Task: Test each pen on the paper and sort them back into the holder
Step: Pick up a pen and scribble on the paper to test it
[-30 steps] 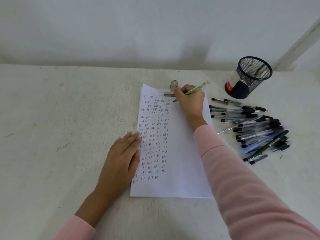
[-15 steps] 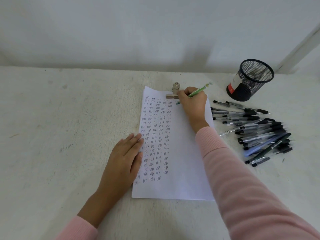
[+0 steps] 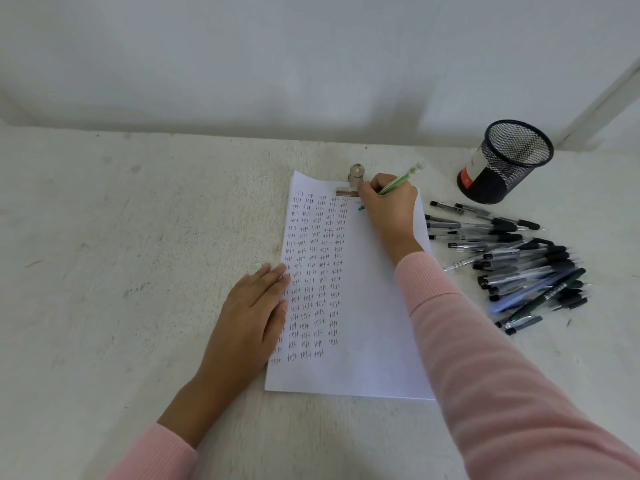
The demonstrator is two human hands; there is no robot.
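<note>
Nearest the camera, two pink sleeves [image 3: 502, 375] reach in over the tabletop [image 3: 121, 271]. The left hand [image 3: 254, 306] lies flat with straight fingers, its fingertips pressing over the left edge of the paper [image 3: 367, 341]. The sheet's near edge sits well back from the front, and a wide run of tabletop lies to its left. Columns of small handwritten words fill its left half. Further up, the right hand [image 3: 388, 209] pinches a green pen [image 3: 398, 181], tip down on the sheet near the top edge, just beside a metal clip [image 3: 353, 183] gripping that edge. Off the paper's right edge, a pile of pens [image 3: 519, 268] fans out, close to the right sleeve. Beyond it the black mesh holder [image 3: 505, 164] stands near the back wall [image 3: 311, 64], apart from the pile.
</note>
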